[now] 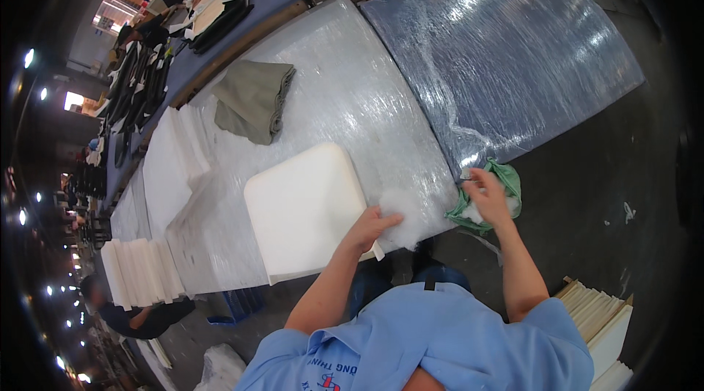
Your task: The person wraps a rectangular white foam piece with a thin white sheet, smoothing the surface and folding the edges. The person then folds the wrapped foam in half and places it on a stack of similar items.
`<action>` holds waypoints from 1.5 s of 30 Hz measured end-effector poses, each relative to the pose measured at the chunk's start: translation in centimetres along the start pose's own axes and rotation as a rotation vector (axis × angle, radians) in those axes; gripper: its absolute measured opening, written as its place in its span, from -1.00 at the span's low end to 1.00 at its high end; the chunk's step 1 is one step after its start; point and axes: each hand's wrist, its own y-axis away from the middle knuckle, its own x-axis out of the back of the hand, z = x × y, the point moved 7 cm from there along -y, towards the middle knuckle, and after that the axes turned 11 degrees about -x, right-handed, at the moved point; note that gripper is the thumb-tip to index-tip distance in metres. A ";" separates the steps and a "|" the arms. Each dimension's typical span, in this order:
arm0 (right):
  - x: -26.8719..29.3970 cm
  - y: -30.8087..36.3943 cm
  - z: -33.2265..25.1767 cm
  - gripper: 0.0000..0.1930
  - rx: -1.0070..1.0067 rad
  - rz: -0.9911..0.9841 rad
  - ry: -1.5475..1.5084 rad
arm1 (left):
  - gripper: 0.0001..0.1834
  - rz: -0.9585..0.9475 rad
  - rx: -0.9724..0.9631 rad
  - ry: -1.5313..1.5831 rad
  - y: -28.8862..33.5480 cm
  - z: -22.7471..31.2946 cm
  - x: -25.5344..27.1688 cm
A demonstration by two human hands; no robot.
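A thick cream foam cushion [304, 204] with rounded far corners lies in front of me on the plastic-wrapped table. My left hand [367, 228] is over its right edge, thumb stretched away from the fingers. Beside that thumb spreads a loose tuft of white fibre stuffing [412, 216]. At the table's right edge sits a green cloth bag [507, 173] with white stuffing inside. My right hand [490, 194] is above the bag's mouth, fingertips pinched together. Something small and pale shows at those fingertips, too small to name.
A folded olive-grey cloth [253, 98] lies beyond the cushion. White foam sheets [172, 156] and stacked white strips [139, 274] occupy the left end. A blue plastic-wrapped tabletop [506, 61] adjoins at the right. Boards [598, 325] stand behind me at right. Other people work farther left.
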 end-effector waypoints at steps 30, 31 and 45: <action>-16.5 5.0 -7.7 -0.72 0.351 -0.227 0.333 | -0.66 0.094 0.028 -0.540 0.9 -1.1 0.4; -16.6 4.7 -7.6 -0.72 0.350 -0.208 0.338 | -0.64 0.141 0.016 -0.596 0.8 -1.2 0.5; -16.5 2.4 -4.0 -0.69 0.245 -0.113 0.392 | -0.59 0.207 -0.328 -0.877 0.8 -2.5 -1.0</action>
